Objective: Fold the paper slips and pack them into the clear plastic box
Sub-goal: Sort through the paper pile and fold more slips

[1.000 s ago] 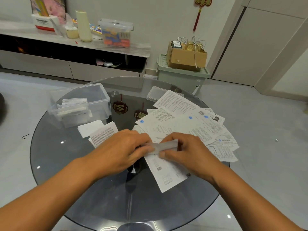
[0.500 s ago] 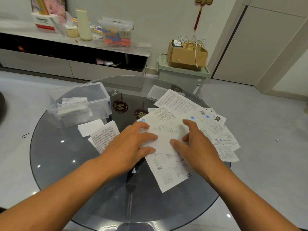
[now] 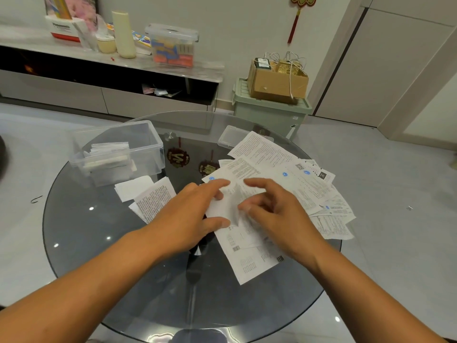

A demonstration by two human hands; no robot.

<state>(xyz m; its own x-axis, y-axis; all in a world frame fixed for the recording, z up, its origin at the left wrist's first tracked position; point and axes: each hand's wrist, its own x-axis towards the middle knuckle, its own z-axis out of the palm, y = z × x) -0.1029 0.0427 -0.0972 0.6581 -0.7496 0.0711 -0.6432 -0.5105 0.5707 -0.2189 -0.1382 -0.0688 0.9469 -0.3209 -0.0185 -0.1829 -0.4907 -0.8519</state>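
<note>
- Round dark glass worktop (image 3: 103, 263), glossy, with ceiling lights mirrored in it
- Clear plastic box (image 3: 148, 147) near the far left edge of the worktop, lid off, with folded slips (image 3: 108, 157) stacked inside against its left end
- Clear lid (image 3: 230, 137) flat near the far edge, partly under the loose sheets
- Spread of unfolded paper slips (image 3: 309, 191) fanned from the middle out to the right edge, overlapping one another, printed side up
- One long slip (image 3: 249, 263) running from under the hands toward the near edge, barcodes showing
- Two more slips (image 3: 153, 199) lying just in front of the box, one printed, one blank
- Left hand (image 3: 190, 216) palm down on the middle of the worktop, fingers straight, forefinger and thumb pressing on a white slip (image 3: 227, 206)
- Right hand (image 3: 277, 214) just beside it over the same slip, fingers loosely bent, thumb and forefinger apart; grip on the paper too blurred to tell
- Two dark ornaments (image 3: 178, 157) seen through the glass between box and papers
</note>
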